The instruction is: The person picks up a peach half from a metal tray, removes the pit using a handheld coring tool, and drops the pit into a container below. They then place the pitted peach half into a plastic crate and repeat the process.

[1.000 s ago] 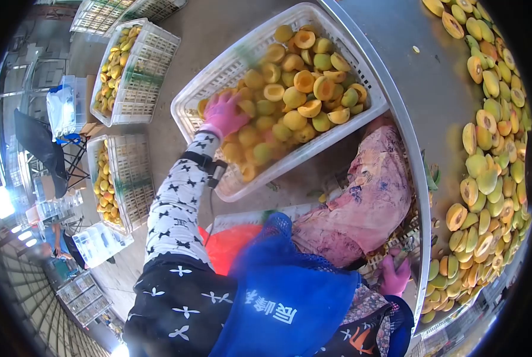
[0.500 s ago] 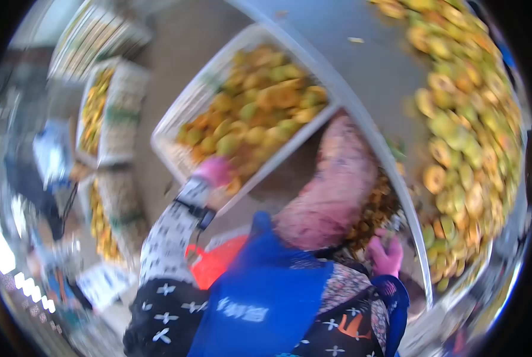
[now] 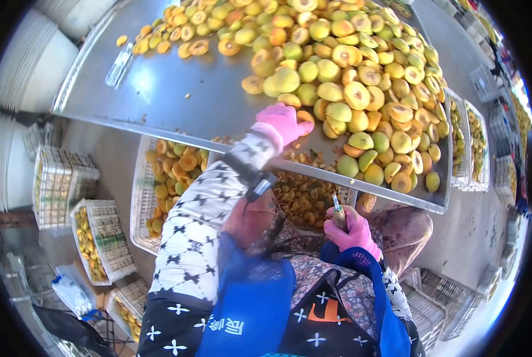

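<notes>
My left hand (image 3: pixel 282 123), in a pink glove, reaches over the near edge of the metal table (image 3: pixel 176 113). Its thumb and fingers close around an orange peach half (image 3: pixel 304 117) at the front of a large heap of yellow-green peaches (image 3: pixel 343 74), many of them halved. Lower on the right, my right hand (image 3: pixel 356 234), also pink-gloved, grips a small knife (image 3: pixel 339 215) above my lap, its narrow metal blade pointing up. Beneath the table edge, between my legs, lies a crate of small brown-orange pieces (image 3: pixel 307 199).
At my left stands a white crate (image 3: pixel 138 205) of peach halves, partly under the table. More fruit crates (image 3: pixel 108 238) sit farther left. A clear plastic bottle (image 3: pixel 120 65) lies on the table. Crates (image 3: pixel 471 143) stand beyond its right end, with others (image 3: pixel 426 303) at lower right.
The view has swung from the crate at my left toward the table. My left hand has gone from that crate to the heap's front edge. My right hand stays low near my lap.
</notes>
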`<action>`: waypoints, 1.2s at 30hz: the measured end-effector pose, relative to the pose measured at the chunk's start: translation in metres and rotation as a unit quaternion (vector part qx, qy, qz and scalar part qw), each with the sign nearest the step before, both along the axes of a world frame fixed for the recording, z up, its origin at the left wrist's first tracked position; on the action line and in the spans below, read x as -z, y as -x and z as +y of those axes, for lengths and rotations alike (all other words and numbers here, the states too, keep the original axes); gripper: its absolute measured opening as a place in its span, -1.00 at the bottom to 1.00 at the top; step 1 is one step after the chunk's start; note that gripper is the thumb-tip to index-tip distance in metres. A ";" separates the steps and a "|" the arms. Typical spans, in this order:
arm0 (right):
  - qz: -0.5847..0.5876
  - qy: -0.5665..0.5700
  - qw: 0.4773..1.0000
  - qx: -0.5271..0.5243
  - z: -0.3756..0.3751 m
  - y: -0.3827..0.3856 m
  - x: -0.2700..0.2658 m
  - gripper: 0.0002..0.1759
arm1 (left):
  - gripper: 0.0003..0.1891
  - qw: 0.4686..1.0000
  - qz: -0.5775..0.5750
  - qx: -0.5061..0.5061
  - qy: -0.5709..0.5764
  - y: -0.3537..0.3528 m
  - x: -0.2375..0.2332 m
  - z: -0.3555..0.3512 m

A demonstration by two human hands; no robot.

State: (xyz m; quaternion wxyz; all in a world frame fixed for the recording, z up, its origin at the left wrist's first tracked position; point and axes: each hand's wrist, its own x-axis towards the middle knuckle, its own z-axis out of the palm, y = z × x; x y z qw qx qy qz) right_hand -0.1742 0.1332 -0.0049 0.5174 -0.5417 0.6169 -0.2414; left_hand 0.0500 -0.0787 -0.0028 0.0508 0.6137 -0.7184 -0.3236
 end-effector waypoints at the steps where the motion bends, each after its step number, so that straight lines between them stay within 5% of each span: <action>1: -0.010 -0.005 1.000 0.015 0.002 0.007 -0.004 -0.63 | -0.42 0.998 -0.040 0.029 -0.025 0.016 -0.007 -0.001; 5: -0.069 0.064 0.994 0.055 0.008 0.030 -0.001 -0.66 | -0.44 0.977 0.135 0.051 0.155 0.033 0.056 0.015; 12: -0.184 0.182 0.957 0.127 -0.028 0.012 -0.013 -0.61 | -0.32 0.884 0.464 0.014 -0.055 0.046 -0.060 0.119; 15: -0.349 0.048 0.927 0.127 -0.032 -0.005 -0.032 -0.56 | -0.42 0.809 0.584 -0.050 0.032 0.064 -0.036 0.149; 17: -0.438 -0.028 0.888 0.137 -0.027 -0.016 -0.031 -0.54 | -0.44 0.744 0.656 -0.124 -0.006 0.067 -0.028 0.159; 19: -0.216 0.191 0.952 0.107 -0.023 -0.019 -0.018 -0.54 | -0.47 0.663 0.722 -0.194 -0.038 0.067 -0.031 0.165; 21: 0.009 0.418 0.906 0.062 -0.020 -0.016 -0.023 -0.58 | -0.47 0.681 0.711 -0.175 0.008 0.059 -0.034 0.162; 29: 0.264 0.384 0.882 -0.065 -0.008 -0.009 -0.023 -0.53 | -0.55 0.670 0.725 -0.158 -0.025 0.054 -0.035 0.164; 36: 0.303 0.364 0.874 -0.105 -0.007 -0.007 -0.028 -0.65 | -0.59 0.696 0.698 -0.168 -0.016 0.056 -0.031 0.169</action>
